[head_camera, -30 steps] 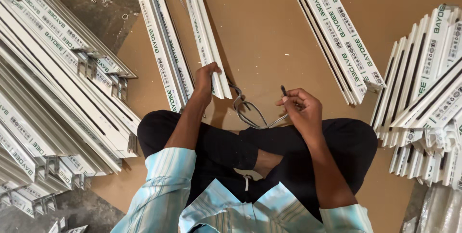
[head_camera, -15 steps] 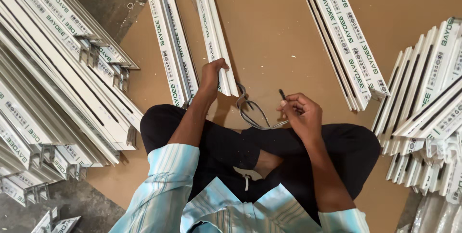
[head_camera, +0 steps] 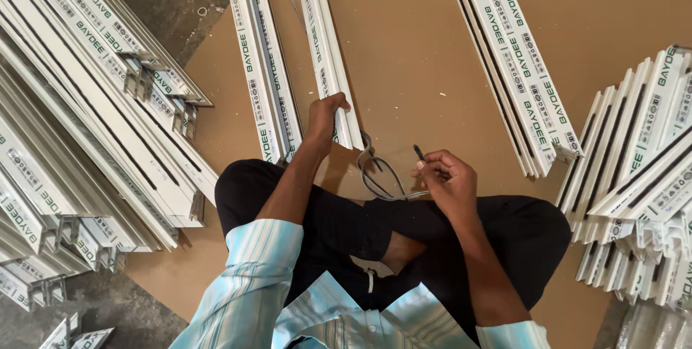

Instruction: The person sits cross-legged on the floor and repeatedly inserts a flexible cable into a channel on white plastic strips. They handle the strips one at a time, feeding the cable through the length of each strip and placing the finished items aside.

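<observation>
From the head view, your left hand [head_camera: 322,120] was clamped on the near end of a white profile strip [head_camera: 326,53] lying on the brown board [head_camera: 418,46]; your right hand [head_camera: 443,179], just right of that strip's end, had fingers pinched together on a grey rubber gasket cord [head_camera: 382,176] looping between both hands; more strips lay stacked left and right of it. You seemed to be starting the cord into the strip's groove; next called for aligning its tip with the channel.

Even, soft daylight — faint shadows, sharp focus, slight wide-angle stretch at edges.
</observation>
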